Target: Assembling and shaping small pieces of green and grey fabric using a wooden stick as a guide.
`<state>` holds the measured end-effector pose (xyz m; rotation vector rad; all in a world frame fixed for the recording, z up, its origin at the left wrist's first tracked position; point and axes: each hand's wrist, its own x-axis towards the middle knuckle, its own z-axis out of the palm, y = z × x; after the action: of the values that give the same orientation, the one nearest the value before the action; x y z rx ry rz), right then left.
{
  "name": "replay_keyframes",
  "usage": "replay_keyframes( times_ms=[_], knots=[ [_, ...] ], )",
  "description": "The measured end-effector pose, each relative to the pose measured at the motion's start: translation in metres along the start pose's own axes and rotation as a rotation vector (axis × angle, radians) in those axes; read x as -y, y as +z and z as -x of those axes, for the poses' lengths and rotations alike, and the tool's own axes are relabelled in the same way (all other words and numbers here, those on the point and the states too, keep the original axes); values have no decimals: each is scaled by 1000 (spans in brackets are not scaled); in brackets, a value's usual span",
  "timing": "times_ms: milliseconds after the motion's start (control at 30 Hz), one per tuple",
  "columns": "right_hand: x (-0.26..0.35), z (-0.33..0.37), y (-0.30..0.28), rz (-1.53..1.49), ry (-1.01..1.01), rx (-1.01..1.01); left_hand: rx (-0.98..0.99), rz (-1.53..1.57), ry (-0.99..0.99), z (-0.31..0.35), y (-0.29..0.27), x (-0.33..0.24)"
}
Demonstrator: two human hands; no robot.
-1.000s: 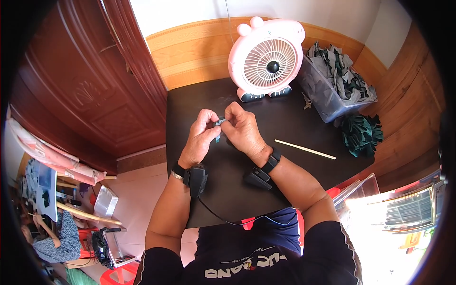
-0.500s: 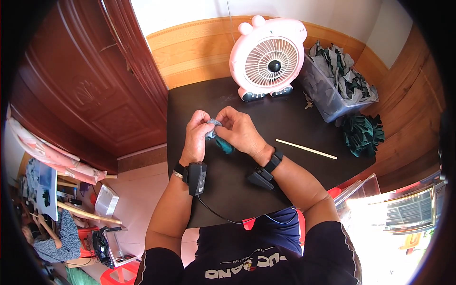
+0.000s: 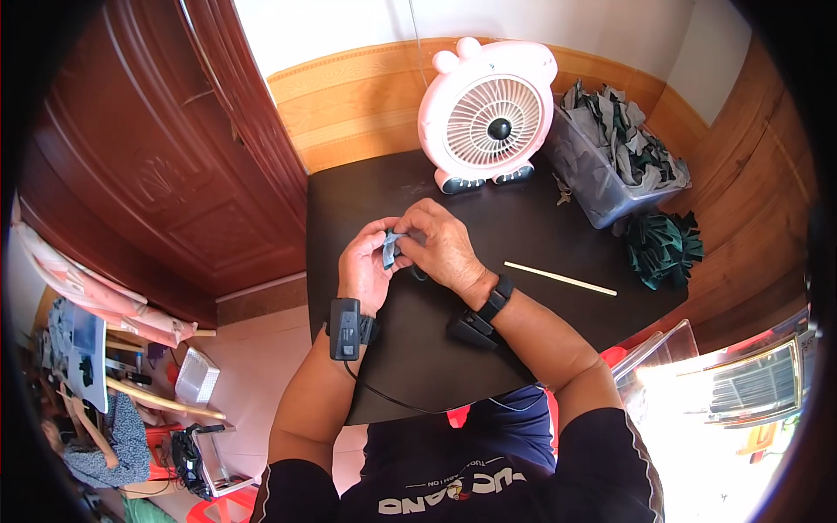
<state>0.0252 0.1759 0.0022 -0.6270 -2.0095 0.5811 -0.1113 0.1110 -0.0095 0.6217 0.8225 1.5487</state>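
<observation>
A small piece of fabric (image 3: 390,250), pale grey on one side and dark green on the other, is held above the dark table (image 3: 392,366). My left hand (image 3: 362,266) pinches it between thumb and fingers, palm partly turned up. Curled over its right side, my right hand (image 3: 445,248) grips it with thumb and forefinger. The fingers hide part of the fabric, and a bit of dark green shows below my right hand. Each wrist wears a black strapped device.
A pale stick (image 3: 560,278) lies right of my hands. Behind stand a pink fan (image 3: 453,96) and a clear bin (image 3: 602,196) of grey-green fabric pieces. A dark green ruffled bundle (image 3: 663,248) sits at the right edge. Another person (image 3: 113,436) is at far left.
The fabric has turned in my fingers, and its green part, plain before, is now mostly hidden. My left hand has rolled, showing more palm.
</observation>
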Motion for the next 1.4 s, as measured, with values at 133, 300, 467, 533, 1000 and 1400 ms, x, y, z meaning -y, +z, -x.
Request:
replay_keyframes(
  times_ms=[133,300,467,533,1000,1400],
  knots=[
    [0,1,3,-3,51,-5,-45,62,44,-1,2,7],
    [8,2,6,33,115,-61,-39,-338,289,4,10,16],
    [5,2,3,1,119,-128,-52,-357,314,14,26,12],
    [-2,-2,2,-140,93,-25,9,-362,333,8,15,14],
    [-3,-6,-8,-294,273,291,-24,-349,235,-3,4,7],
    [2,2,4,14,71,-71,-78,-582,472,3,21,24]
  ],
)
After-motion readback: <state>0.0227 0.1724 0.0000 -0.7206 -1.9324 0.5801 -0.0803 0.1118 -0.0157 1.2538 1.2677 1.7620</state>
